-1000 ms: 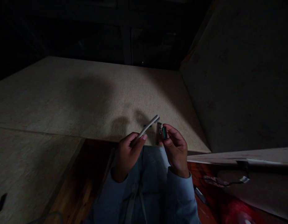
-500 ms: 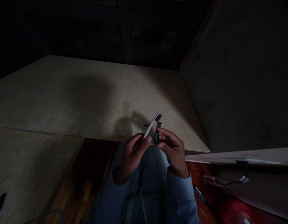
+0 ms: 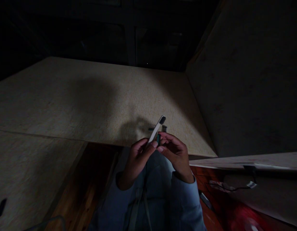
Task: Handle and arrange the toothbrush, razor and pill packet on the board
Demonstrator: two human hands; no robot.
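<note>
My left hand [image 3: 138, 157] is closed around the handle of a white toothbrush [image 3: 154, 134]. The brush tilts up to the right, its dark bristles facing right. In the fingertips of my right hand [image 3: 175, 152] is a small black and green razor cartridge [image 3: 158, 140], held upright close beside the toothbrush handle. Just beyond my fingers, a second cartridge-like piece [image 3: 164, 128] lies on the table. Another small dark green piece [image 3: 151, 129] rests partly behind the toothbrush; its exact kind is hard to make out in the dim light.
The pale table [image 3: 95, 83] spreads ahead and to the left, with a wall [image 3: 244, 83] along its right side. A dark object [image 3: 1, 208] lies at the lower left. Down on the right are a black cable [image 3: 237, 189] and a blurred red thing [image 3: 246, 216].
My right hand has moved slightly left, bringing the razor cartridge up against or very near the toothbrush handle. The toothbrush has turned a little, showing more of its bristles.
</note>
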